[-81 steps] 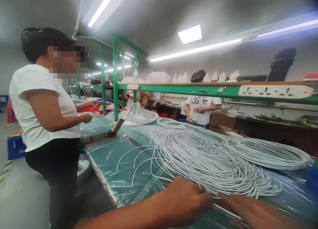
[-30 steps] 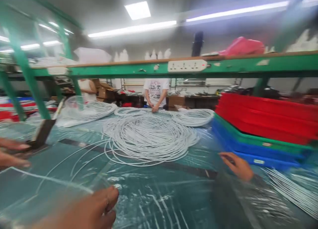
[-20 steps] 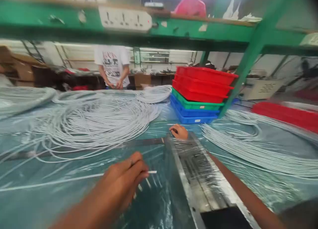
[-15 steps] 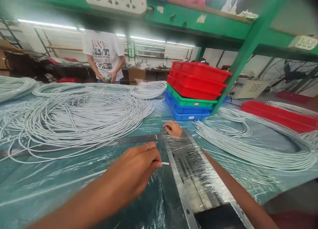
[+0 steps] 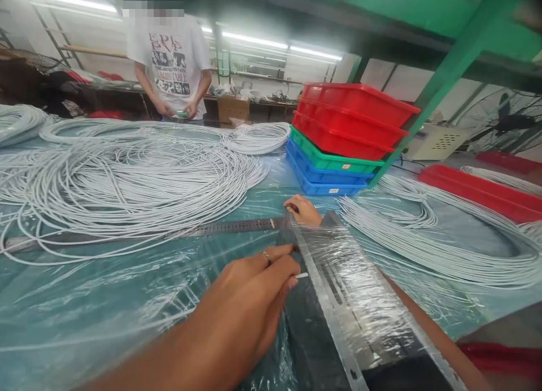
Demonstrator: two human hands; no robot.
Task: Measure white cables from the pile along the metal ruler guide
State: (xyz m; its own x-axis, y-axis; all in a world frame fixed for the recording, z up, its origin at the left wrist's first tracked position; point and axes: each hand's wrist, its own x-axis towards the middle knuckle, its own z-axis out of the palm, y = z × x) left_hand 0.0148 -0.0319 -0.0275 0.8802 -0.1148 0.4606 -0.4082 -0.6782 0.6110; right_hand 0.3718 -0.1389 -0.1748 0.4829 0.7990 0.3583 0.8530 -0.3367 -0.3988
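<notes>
Here, hands (image 5: 254,292), pinched cable (image 5: 302,276), shirt (image 5: 167,63) reading “FAITH”

**Few words legible**

On a white T-shirt (image 5: 169,63): seemingly "EPIC" in large reddish capitals, above a row too distorted to read. Farther down, in small print, "THE" and "FAITH"; beneath, apparently ending in "TABLE". Too small to read: white labels (image 5: 346,166) on the green tray (image 5: 366,165) and lowest blue tray (image 5: 353,190).
</notes>
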